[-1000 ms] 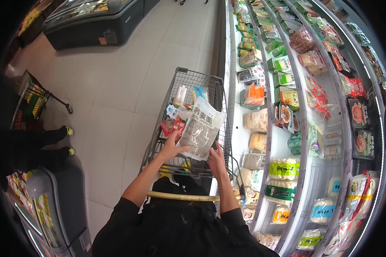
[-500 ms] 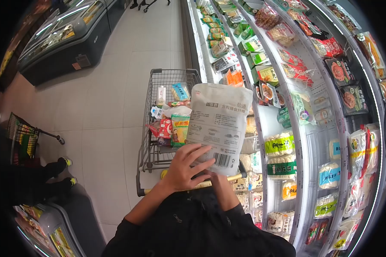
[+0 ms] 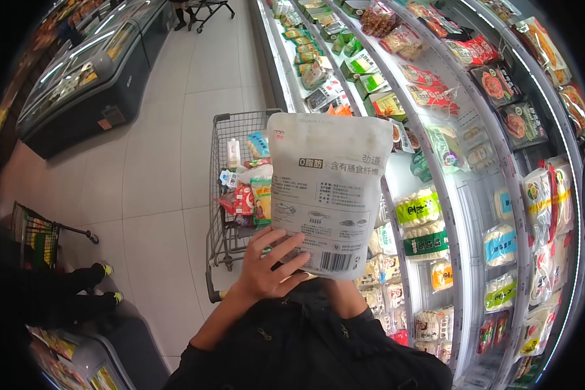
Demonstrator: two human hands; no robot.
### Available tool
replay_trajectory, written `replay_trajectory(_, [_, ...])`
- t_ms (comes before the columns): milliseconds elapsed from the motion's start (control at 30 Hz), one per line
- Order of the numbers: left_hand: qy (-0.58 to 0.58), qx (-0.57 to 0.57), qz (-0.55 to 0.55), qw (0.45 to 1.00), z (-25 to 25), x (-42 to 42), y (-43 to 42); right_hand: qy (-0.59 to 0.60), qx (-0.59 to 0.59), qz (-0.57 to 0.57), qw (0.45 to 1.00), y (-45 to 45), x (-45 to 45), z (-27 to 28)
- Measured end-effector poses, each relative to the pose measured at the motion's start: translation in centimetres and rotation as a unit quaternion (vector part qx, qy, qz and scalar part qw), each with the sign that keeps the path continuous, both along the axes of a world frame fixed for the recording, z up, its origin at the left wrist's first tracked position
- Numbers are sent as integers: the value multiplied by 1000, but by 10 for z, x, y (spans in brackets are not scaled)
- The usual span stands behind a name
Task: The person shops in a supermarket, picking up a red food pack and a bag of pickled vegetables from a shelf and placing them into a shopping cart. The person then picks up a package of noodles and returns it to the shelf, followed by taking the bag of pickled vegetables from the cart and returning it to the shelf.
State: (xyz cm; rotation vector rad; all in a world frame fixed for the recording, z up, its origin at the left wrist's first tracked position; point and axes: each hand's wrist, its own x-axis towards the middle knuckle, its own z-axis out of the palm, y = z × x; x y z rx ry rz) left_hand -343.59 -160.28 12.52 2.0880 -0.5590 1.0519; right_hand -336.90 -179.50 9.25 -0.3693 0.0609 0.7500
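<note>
A large whitish-grey food bag (image 3: 331,188) is held up close to the camera, its printed back with a barcode facing me. My left hand (image 3: 271,265) lies on the bag's lower left corner, fingers spread over its front. Under the bag's bottom edge is my right hand (image 3: 339,291), its fingers hidden behind the bag. Beyond the bag, partly covered by it, stands a wire shopping cart (image 3: 221,146) holding a white bottle (image 3: 233,153), a blue-labelled pack (image 3: 259,144), a red pack (image 3: 244,199) and a green-and-yellow pack (image 3: 261,200).
Chilled shelves (image 3: 458,286) with packaged noodles and other foods run along the right. A freezer case (image 3: 91,97) stands at upper left. At left are a person's legs (image 3: 78,286) beside another cart (image 3: 36,237). Farther off, another person stands near a cart (image 3: 211,8).
The bag has been turned from its windowed front to its printed back and raised nearer the camera. My left hand has moved onto its lower part. The view has shifted, moving the shelves leftward.
</note>
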Motion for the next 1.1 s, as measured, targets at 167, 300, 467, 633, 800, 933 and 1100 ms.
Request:
replay_trajectory(167, [134,-170,-109,970,-1,1,11,-98,-309,28,946,11,14,1])
replay_trajectory(300, [220,-354,-218,883,1,-7,8,-316,-355,-113,873,38,25,24])
replay_trajectory(467, [293,-500,-158,800,-34,-6,9,-469,-515,-126,706,39,20,48])
replay_trajectory(633, [330,-583,-169,723,-37,-3,14,-501,-563,-98,650,26,22,34])
replay_trajectory(800, [379,-618,-197,660,-51,6,3,-404,-562,-87,716,0,26,27])
replay_trajectory(933, [408,-632,-227,619,-53,24,-19,-346,-518,-67,779,-30,32,16])
replay_trajectory(1100, [465,-617,-270,574,-58,62,-53,-259,-527,-97,804,-78,39,11])
